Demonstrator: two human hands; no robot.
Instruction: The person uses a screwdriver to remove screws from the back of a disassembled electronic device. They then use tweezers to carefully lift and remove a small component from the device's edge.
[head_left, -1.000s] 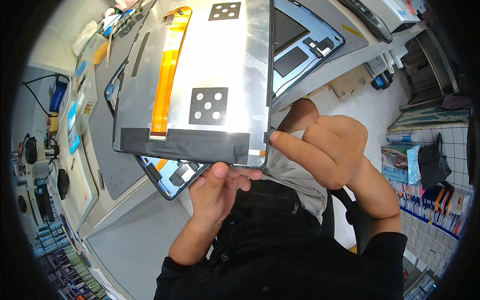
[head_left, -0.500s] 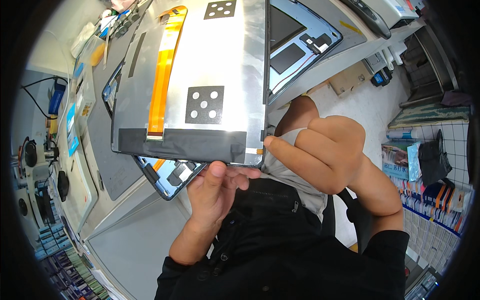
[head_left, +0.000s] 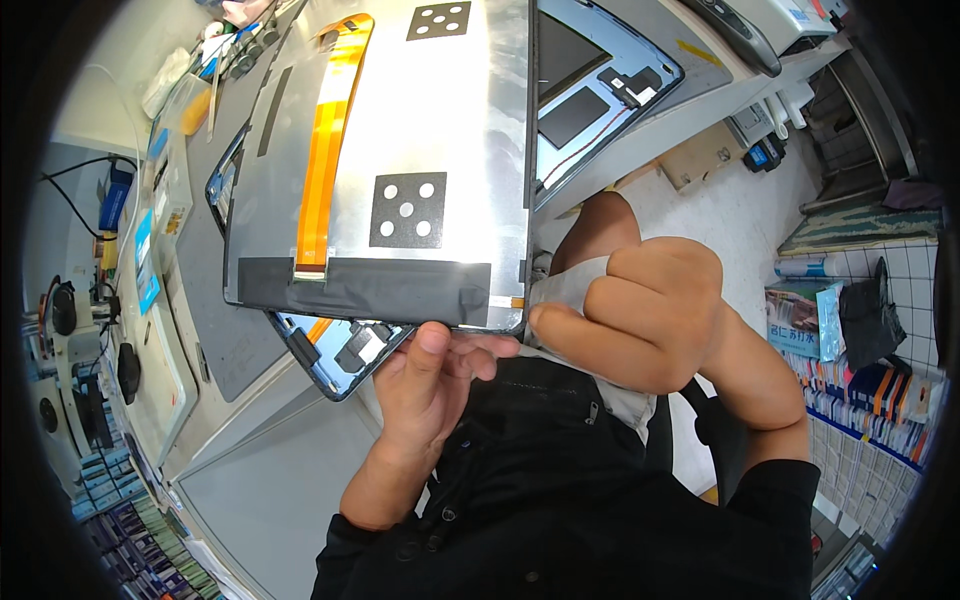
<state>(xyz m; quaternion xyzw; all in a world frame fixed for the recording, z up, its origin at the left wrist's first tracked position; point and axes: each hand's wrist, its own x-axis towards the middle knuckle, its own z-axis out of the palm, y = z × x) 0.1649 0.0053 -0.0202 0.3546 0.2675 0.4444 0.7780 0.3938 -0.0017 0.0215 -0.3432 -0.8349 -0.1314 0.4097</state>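
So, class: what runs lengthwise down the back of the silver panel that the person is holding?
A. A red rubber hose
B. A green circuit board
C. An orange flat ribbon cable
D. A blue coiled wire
C: an orange flat ribbon cable lies along the silver panel, its lower end tucked under a strip of dark grey tape.

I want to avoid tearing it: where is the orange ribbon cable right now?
The orange ribbon cable runs down the left part of the silver panel, its lower end at the dark tape strip, above the left hand.
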